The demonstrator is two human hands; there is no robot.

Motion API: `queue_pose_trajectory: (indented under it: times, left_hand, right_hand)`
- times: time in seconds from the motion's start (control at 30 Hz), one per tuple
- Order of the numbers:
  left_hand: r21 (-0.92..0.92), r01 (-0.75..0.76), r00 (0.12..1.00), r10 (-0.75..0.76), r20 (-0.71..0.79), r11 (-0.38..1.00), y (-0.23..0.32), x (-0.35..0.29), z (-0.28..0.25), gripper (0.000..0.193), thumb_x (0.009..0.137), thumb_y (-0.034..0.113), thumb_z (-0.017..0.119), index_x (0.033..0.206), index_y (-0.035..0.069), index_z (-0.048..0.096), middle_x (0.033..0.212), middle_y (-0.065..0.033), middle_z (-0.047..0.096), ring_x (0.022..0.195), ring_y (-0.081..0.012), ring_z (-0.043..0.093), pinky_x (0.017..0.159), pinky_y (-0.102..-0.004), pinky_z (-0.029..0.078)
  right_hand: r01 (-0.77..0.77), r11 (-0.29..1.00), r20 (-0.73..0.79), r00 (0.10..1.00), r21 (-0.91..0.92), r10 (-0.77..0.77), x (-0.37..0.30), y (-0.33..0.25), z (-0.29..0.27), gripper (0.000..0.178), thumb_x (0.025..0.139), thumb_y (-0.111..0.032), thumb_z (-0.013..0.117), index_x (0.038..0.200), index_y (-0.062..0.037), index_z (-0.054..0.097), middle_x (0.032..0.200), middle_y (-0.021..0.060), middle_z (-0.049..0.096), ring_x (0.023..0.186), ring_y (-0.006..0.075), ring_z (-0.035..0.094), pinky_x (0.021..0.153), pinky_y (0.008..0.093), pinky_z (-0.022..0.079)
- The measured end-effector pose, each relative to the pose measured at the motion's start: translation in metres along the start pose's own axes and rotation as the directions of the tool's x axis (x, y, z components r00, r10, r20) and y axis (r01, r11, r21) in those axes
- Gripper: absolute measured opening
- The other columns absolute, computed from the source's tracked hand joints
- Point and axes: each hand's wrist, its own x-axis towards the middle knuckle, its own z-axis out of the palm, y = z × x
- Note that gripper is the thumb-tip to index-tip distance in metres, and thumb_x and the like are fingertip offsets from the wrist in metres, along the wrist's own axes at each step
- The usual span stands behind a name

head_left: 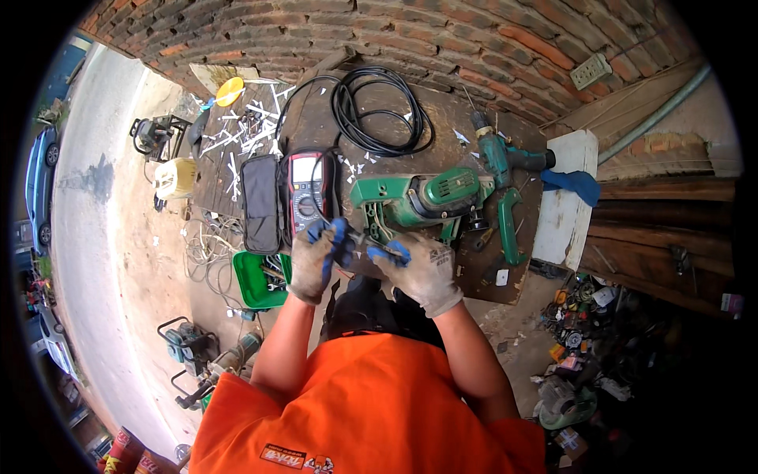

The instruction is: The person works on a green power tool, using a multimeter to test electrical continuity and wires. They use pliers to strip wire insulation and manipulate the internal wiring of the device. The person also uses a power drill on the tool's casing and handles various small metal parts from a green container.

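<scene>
Both my hands wear pale work gloves with blue fingertips and meet at the table's near edge. My left hand [318,257] is closed around the end of a black power cable [319,178], which loops over a multimeter [308,189]. Facing it, my right hand [422,270] has its fingers pinched together. Thin wires [381,220] run down toward those fingers from the opened handle of a green power tool [454,188]; what the fingertips grip is too small to make out. A loose green handle cover [512,227] lies right of the tool.
Behind the tool lies the coiled cable [379,110]. A teal cordless drill [501,154] rests at the right; white strips [253,126] litter the back left. A green tray [251,280] with wrenches sits left of my arm. A brick wall [442,39] bounds the table's far side.
</scene>
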Motion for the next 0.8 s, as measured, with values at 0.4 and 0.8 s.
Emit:
queue_pose_trajectory:
  times: [0.4, 0.8]
  left_hand:
    - [0.074, 0.082, 0.989, -0.072, -0.131, 0.994, 0.026, 0.029, -0.019, 0.028, 0.095, 0.029, 0.062, 0.089, 0.002, 0.063, 0.064, -0.0036, 0.059, 0.049, -0.0101, 0.052, 0.046, -0.0238, 0.039]
    - [0.255, -0.263, 0.931, 0.314, -0.186, 0.931, 0.037, 0.020, 0.006, 0.028, 0.092, 0.015, 0.063, 0.116, 0.002, 0.059, 0.092, -0.0026, 0.065, 0.072, -0.0083, 0.058, 0.062, -0.0242, 0.049]
  right_hand:
    - [0.021, 0.997, -0.027, 0.999, 0.069, -0.019, -0.002, 0.012, -0.004, 0.030, 0.076, -0.033, 0.076, 0.087, -0.0063, 0.069, 0.081, 0.0127, 0.066, 0.069, 0.0309, 0.065, 0.062, 0.0387, 0.051]
    - [0.035, 0.956, 0.021, 0.999, 0.292, -0.043, -0.002, 0.019, -0.020, 0.028, 0.092, -0.026, 0.065, 0.082, 0.0002, 0.063, 0.071, 0.0117, 0.058, 0.061, 0.0234, 0.055, 0.058, 0.0326, 0.044]
